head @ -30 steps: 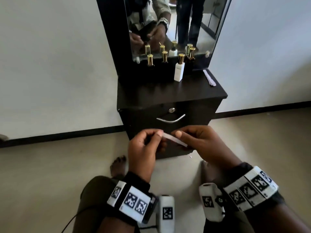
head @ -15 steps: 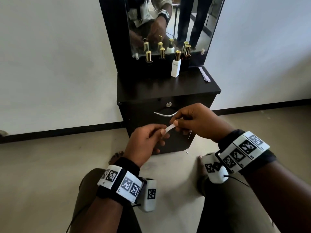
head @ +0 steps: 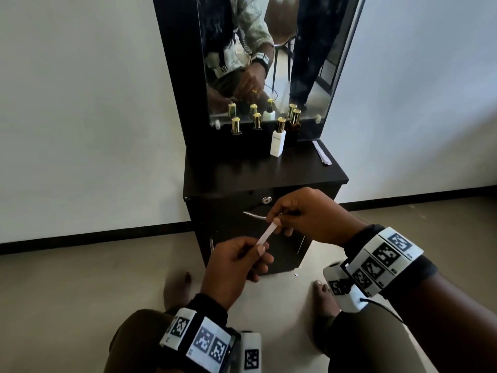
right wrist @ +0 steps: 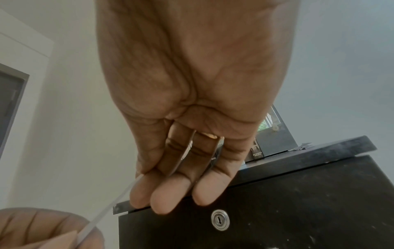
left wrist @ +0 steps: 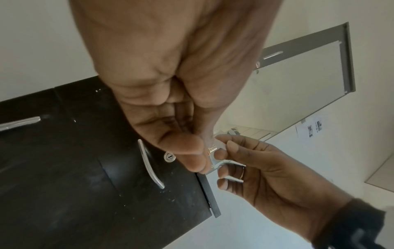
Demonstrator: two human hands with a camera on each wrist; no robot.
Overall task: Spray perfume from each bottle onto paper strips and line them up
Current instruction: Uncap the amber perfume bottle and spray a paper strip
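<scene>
Pinching one narrow white paper strip [head: 265, 236] at mid-frame, left hand [head: 234, 261] and right hand [head: 309, 215] grip opposite ends, likely readying it for spraying from the gold-capped perfume bottles [head: 277, 141] on the dark desk [head: 269, 173] above.

Four perfume bottles [head: 277, 136] stand in a row at the back of the bench [head: 255, 173], just before the mirror [head: 269, 57], and paper strips [head: 321, 153] lie to their right near the edge. In front of the bench's drawer handle [head: 254, 215], one strip [head: 266, 234] spans between the left hand [head: 236, 261], lower and nearer, and the right hand [head: 304, 214].
</scene>
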